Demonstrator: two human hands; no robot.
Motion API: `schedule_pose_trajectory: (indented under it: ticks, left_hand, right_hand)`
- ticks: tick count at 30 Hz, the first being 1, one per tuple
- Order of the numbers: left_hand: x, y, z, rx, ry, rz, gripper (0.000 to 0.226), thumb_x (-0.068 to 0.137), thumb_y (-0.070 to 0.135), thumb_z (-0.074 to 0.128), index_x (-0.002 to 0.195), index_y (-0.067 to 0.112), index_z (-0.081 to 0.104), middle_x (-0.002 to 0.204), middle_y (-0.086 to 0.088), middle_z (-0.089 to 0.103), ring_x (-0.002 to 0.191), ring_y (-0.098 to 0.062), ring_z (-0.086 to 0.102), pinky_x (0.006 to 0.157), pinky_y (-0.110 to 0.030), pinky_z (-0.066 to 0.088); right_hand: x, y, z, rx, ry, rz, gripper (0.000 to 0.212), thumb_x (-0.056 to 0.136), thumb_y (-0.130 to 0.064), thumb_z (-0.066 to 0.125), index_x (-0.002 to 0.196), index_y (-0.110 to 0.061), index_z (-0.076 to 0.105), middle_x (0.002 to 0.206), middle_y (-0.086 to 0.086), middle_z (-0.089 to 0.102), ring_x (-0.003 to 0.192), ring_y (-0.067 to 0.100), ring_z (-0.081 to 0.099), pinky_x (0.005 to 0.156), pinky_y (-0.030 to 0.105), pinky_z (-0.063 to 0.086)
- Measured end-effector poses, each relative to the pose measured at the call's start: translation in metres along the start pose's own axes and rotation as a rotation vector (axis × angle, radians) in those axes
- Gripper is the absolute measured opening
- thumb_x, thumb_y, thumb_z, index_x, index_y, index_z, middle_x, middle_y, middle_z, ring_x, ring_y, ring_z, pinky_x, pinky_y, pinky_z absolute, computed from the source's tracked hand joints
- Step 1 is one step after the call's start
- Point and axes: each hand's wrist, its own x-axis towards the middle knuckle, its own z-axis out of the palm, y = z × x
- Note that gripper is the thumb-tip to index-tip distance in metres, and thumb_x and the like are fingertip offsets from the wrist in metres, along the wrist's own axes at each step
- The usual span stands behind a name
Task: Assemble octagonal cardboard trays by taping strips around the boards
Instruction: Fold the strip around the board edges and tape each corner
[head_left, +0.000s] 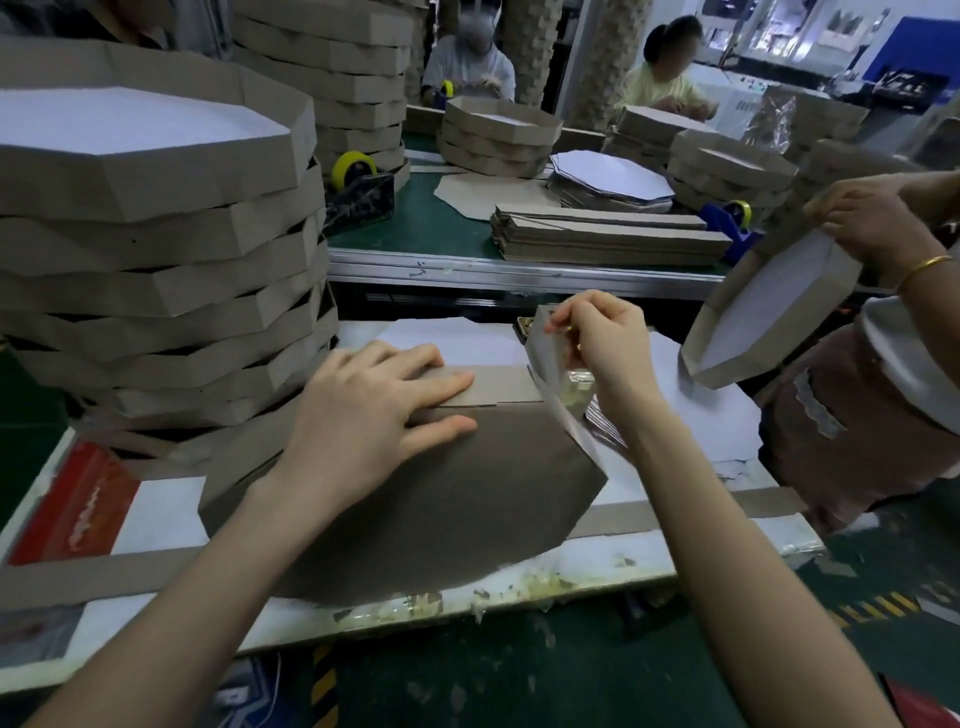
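A brown octagonal cardboard board (441, 499) lies flat on the white work table (597, 561) in front of me. A cardboard strip (506, 387) runs along the board's far edge and folds upward at its right end. My left hand (374, 415) presses flat on the strip and the board's far edge, fingers straight. My right hand (597, 343) pinches a piece of clear tape (563, 410) that stretches down to the board's right corner. A tape dispenser behind my right hand is mostly hidden.
A tall stack of finished octagonal trays (156, 249) stands at the left. At the right a person's hands (872, 218) hold a tilted tray (769, 312). The green bench beyond holds strip bundles (608, 234), flat boards (613, 179), tape dispensers (358, 192) and more trays; two people sit behind it.
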Motion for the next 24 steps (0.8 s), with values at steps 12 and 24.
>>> schedule_pose_trajectory:
  ticks: [12,24]
  left_hand:
    - [0.023,-0.02,0.005,0.051,-0.052,-0.005,0.067,0.083,0.066,0.038,0.128,0.023,0.064,0.126,0.008,0.064,0.105,-0.013,0.054,0.079,-0.034,0.048]
    - [0.04,-0.025,0.009,-0.081,-0.123,-0.176,0.065,0.078,0.069,0.044,0.13,0.034,0.061,0.127,0.018,0.059,0.106,-0.012,0.055,0.082,-0.042,0.047]
  right_hand:
    - [0.155,0.179,-0.037,-0.839,-0.113,0.6,0.04,0.091,-0.005,0.05,0.13,0.005,0.052,0.126,0.024,0.055,0.125,0.041,0.051,0.095,0.042,0.046]
    - [0.201,0.23,-0.046,-0.745,0.028,0.752,0.027,0.091,-0.005,0.057,0.117,0.003,0.058,0.099,0.021,0.06,0.104,0.035,0.058,0.083,0.042,0.047]
